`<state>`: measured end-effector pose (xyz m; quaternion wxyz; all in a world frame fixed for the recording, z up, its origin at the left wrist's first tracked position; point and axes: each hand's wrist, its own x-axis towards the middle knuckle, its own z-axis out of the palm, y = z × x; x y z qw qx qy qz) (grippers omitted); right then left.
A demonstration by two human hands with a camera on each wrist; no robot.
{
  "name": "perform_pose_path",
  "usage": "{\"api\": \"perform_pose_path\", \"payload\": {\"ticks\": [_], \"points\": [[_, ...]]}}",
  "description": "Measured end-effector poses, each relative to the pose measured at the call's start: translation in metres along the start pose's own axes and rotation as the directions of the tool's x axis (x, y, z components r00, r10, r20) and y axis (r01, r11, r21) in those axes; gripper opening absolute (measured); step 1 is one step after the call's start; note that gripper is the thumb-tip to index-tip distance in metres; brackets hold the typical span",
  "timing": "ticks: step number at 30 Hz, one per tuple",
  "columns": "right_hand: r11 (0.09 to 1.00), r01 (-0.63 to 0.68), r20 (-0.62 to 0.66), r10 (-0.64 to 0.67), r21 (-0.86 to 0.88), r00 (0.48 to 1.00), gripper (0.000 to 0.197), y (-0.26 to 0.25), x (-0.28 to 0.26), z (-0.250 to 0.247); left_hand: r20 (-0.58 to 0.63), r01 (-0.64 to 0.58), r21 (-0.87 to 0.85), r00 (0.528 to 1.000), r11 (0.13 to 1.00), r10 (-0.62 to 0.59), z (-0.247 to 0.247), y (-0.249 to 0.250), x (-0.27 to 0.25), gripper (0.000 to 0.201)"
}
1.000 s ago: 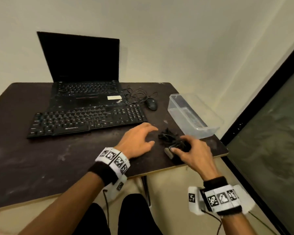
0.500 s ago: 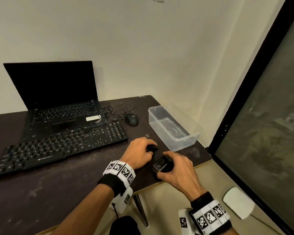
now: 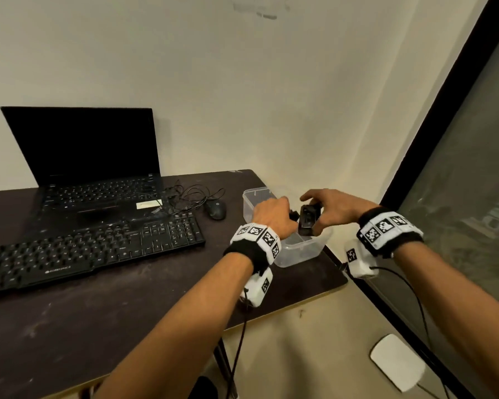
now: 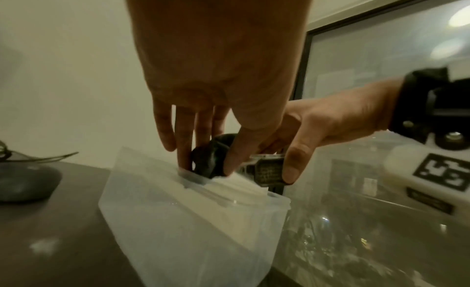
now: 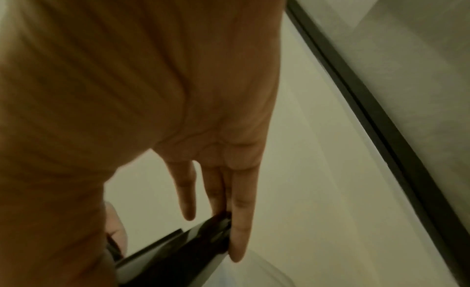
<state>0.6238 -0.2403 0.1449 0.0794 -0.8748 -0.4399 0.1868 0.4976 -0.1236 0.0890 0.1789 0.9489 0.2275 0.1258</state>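
Note:
A black rectangular adapter (image 3: 308, 221) is held in the air over a clear plastic container (image 3: 300, 253) at the table's right edge. My right hand (image 3: 321, 208) grips the adapter, thumb on one side and fingers on the other; it also shows as the adapter (image 4: 269, 170) in the left wrist view and as the adapter (image 5: 178, 249) in the right wrist view. My left hand (image 3: 283, 217) pinches a black coiled cable bundle (image 4: 211, 160) right beside the adapter, just above the container's rim (image 4: 229, 201). The link between cable and adapter is hidden.
An open black laptop (image 3: 92, 174) stands at the back of the dark table (image 3: 127, 312), with a black keyboard (image 3: 98, 249) before it and a wired mouse (image 3: 215, 210) left of the container. A black-framed window (image 3: 444, 139) runs on the right. A white object (image 3: 396, 361) lies on the floor.
Both hands lifted the adapter and cable bundle off the table's front edge and carried them up and back over the container. The head view rose.

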Motion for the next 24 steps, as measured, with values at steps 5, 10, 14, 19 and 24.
{"api": "perform_pose_path", "payload": {"ticks": [5,10,14,19,24], "points": [[0.985,0.070,0.125,-0.050,-0.160,0.991,0.077,0.004,0.044,0.018,0.081,0.004,0.178,0.997,0.984,-0.019,0.034,0.005,0.010,0.030],[0.921,0.153,0.225,-0.074,-0.358,0.972,0.031,-0.002,0.063,0.039,0.091,0.014,0.204,0.995,0.979,-0.033,0.039,0.003,0.011,0.026],[0.890,0.153,0.179,-0.082,-0.429,0.980,0.031,-0.003,0.070,0.055,0.118,0.028,0.221,0.992,0.975,-0.055,0.041,0.002,0.012,0.011],[0.886,0.144,0.188,-0.066,-0.440,0.980,0.048,-0.004,0.064,0.047,0.147,0.008,0.202,0.988,0.979,-0.039,0.039,0.000,0.011,0.013],[0.972,0.134,0.098,-0.117,-0.192,0.988,0.081,-0.008,0.037,0.015,-0.012,-0.029,-0.027,1.000,0.999,0.028,0.012,-0.010,-0.020,0.029]]}}
